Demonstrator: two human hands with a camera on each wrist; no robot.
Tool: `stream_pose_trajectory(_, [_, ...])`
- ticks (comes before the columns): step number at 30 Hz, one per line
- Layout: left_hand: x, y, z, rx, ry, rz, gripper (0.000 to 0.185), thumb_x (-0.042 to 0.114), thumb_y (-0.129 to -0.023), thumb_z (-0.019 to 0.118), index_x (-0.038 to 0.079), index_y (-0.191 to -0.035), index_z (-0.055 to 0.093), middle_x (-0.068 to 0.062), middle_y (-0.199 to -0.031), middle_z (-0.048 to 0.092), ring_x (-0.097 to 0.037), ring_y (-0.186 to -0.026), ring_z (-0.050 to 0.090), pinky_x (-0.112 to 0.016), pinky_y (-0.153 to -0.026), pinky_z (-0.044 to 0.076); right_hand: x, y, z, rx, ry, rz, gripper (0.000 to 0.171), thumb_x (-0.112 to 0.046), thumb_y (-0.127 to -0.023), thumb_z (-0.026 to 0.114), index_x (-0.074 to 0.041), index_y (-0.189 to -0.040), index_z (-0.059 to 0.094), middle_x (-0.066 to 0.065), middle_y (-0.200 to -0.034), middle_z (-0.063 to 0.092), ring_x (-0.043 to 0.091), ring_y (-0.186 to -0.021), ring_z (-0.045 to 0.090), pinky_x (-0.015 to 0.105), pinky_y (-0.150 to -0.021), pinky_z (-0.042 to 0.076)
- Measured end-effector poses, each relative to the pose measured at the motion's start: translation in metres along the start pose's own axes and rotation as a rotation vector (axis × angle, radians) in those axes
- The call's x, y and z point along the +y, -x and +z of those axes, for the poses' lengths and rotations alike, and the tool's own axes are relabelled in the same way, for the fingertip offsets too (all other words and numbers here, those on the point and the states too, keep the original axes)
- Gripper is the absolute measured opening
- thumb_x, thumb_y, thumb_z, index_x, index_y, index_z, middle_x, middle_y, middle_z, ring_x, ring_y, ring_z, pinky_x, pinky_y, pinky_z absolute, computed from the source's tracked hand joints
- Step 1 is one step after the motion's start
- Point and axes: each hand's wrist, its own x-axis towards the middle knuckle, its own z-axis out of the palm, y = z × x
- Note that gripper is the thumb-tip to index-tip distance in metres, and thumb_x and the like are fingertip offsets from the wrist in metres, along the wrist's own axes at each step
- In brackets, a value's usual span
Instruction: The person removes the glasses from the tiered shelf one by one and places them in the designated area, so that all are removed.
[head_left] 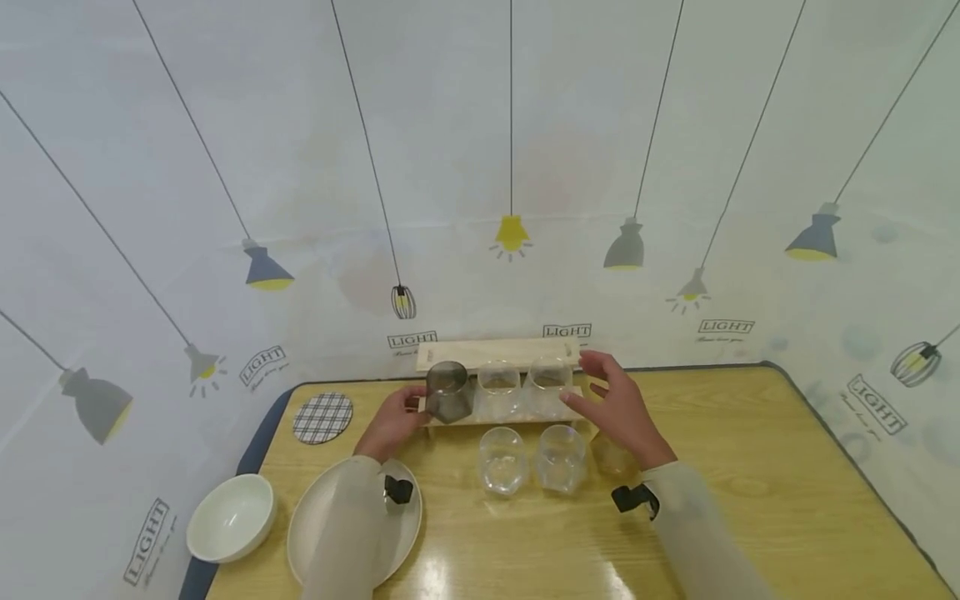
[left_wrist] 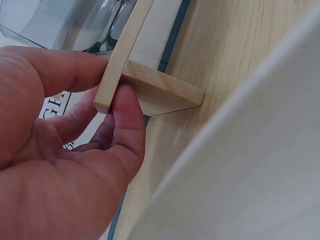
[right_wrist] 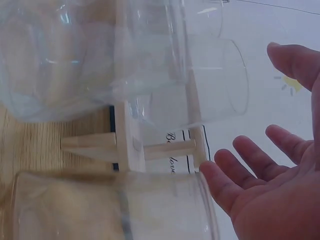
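A low wooden rack point(head_left: 501, 353) stands at the table's far edge and carries a dark smoked glass point(head_left: 448, 390) and two clear glasses point(head_left: 498, 388) point(head_left: 549, 383). My left hand point(head_left: 393, 421) holds the rack's left end. In the left wrist view the thumb and fingers point(left_wrist: 127, 117) pinch the end of a wooden slat point(left_wrist: 150, 90). My right hand point(head_left: 615, 402) hovers open by the rack's right end, fingers spread, touching nothing. The right wrist view shows that open palm point(right_wrist: 272, 190) beside the rack's legs point(right_wrist: 131, 147) and a clear glass point(right_wrist: 210, 82).
Two clear glasses point(head_left: 501, 460) point(head_left: 560, 457) stand in front of the rack, with a tinted one point(head_left: 609, 455) partly under my right hand. A white plate point(head_left: 401, 533), a white bowl point(head_left: 231, 517) and a plaid coaster point(head_left: 322, 417) lie at the left of the wooden table point(head_left: 750, 467).
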Motion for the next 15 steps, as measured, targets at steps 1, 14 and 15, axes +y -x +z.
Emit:
stream_pose_trajectory(1, [0.001, -0.001, 0.000, -0.001, 0.002, 0.001, 0.049, 0.009, -0.095, 0.071, 0.010, -0.143, 0.061, -0.016, -0.140, 0.063, -0.035, -0.133, 0.057, -0.051, -0.109, 0.052, 0.000, -0.002, 0.001, -0.001, -0.007, 0.004, 0.083, -0.041, -0.095, 0.079, -0.014, -0.161, 0.037, 0.019, -0.159, 0.046, 0.039, -0.148, 0.044, 0.062, -0.118, 0.044])
stream_pose_trajectory(14, [-0.007, -0.005, -0.001, 0.000, 0.021, 0.000, 0.050, 0.007, -0.093, 0.070, 0.009, -0.143, 0.061, -0.016, -0.135, 0.064, -0.032, -0.127, 0.058, -0.044, -0.100, 0.055, 0.004, -0.022, 0.029, -0.046, 0.086, 0.043, 0.090, -0.041, -0.090, 0.084, -0.012, -0.162, 0.039, 0.020, -0.162, 0.041, 0.046, -0.143, 0.048, 0.064, -0.110, 0.049])
stream_pose_trajectory(15, [-0.006, -0.005, -0.001, 0.000, 0.021, 0.004, 0.050, 0.007, -0.094, 0.070, 0.008, -0.143, 0.060, -0.017, -0.136, 0.064, -0.033, -0.128, 0.058, -0.045, -0.101, 0.055, 0.003, -0.023, 0.029, -0.045, 0.108, 0.037, 0.090, -0.042, -0.090, 0.085, -0.011, -0.161, 0.039, 0.020, -0.162, 0.042, 0.045, -0.142, 0.049, 0.064, -0.109, 0.049])
